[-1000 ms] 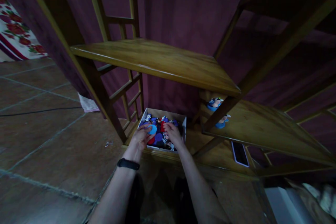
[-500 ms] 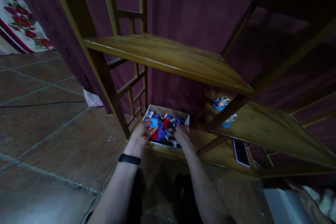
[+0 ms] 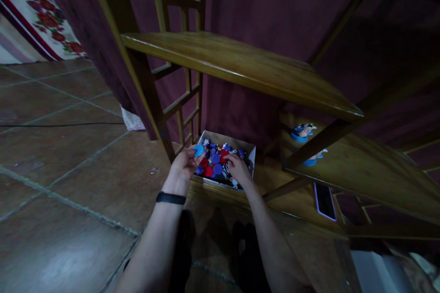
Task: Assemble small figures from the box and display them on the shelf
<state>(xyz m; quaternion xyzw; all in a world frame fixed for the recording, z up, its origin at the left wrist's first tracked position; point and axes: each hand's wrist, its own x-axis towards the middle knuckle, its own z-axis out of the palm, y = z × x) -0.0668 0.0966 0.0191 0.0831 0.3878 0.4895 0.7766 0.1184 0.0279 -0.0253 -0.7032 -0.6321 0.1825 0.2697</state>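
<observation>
A shallow cardboard box (image 3: 249,153) full of small figures on red, blue and purple round bases rests on the lowest board of a wooden shelf unit. My left hand (image 3: 181,170), with a black band on the wrist, pinches a light blue round-based piece (image 3: 198,150) at the box's left edge. My right hand (image 3: 238,169) reaches into the box with fingers curled among the figures; what it grips is hidden.
The wide wooden shelf (image 3: 240,66) overhangs the box. Two figures on blue bases (image 3: 302,132) stand on a lower shelf to the right. A phone (image 3: 325,201) lies flat on the bottom board. Brown tiled floor (image 3: 68,165) spreads left, crossed by a black cable.
My view has shifted left and closer, so the shelf slid right in the picture. My left hand kept hold of the light blue piece and lifted it slightly. My right hand stayed in the box.
</observation>
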